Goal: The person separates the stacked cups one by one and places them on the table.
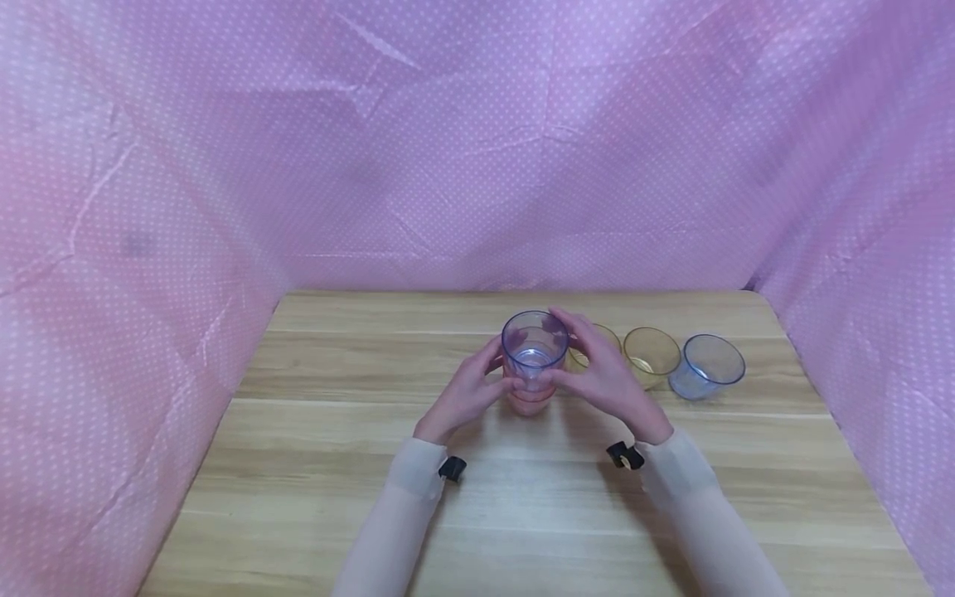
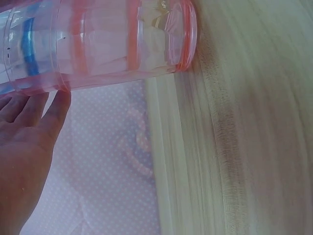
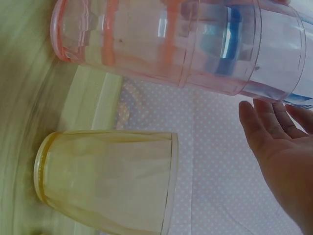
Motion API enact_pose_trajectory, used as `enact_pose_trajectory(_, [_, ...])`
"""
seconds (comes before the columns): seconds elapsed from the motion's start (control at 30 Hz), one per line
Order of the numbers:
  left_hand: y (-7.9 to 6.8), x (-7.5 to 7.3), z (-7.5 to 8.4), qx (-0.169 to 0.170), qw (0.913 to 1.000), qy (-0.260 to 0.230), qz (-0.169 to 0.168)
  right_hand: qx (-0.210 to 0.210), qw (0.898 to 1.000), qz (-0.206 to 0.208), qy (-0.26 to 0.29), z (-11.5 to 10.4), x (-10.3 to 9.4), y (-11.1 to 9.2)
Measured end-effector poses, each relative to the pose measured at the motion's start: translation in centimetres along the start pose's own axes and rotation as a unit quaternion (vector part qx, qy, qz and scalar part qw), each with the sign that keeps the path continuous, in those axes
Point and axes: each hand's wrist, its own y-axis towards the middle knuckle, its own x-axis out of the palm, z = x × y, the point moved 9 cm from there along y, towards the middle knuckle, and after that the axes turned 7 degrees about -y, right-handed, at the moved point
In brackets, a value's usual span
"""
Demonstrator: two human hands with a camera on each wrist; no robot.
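In the head view a stack of nested clear plastic cups stands on the table in front of me. Pink cups (image 1: pixel 528 406) form its lower part, and a blue cup (image 1: pixel 534 330) sits in the top one. My left hand (image 1: pixel 464 391) holds the stack from the left, thumb in front; its fingertips meet the pink wall (image 2: pixel 98 58) in the left wrist view. From the right, my right hand (image 1: pixel 610 380) grips the blue cup near its rim, thumb in front and fingers behind. The blue base (image 3: pixel 230 39) shows through the pink walls in the right wrist view.
Right of the stack, in a row, stand a yellow cup (image 1: pixel 608 336) partly hidden by my right hand, another yellow cup (image 1: pixel 652 348) and a blue cup (image 1: pixel 709 365). The wooden table (image 1: pixel 313 464) is bordered by pink dotted cloth (image 1: pixel 477 166) at the back and sides.
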Motion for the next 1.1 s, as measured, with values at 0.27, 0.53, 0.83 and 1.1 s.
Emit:
enact_pose_trajectory(0.27, [-0.1,0.0,-0.2,-0.006,1.0,0.0,0.0,0.03,0.999,-0.022,-0.017,0.4,0.5,0.3])
enact_pose_trajectory(0.53, [-0.1,0.1,0.0,-0.004,0.9996,0.028,-0.001,0.035,0.997,-0.034,0.053,0.5,1.1,0.3])
enact_pose_trajectory(0.83, [-0.2,0.1,0.3,0.009,0.9994,0.034,-0.006,0.024,0.998,-0.023,0.054,0.4,1.2,0.0])
enact_pose_trajectory(1.1, [-0.2,0.1,0.4,0.005,0.9991,0.041,-0.006,0.023,0.998,-0.022,0.055,0.4,1.2,-0.2])
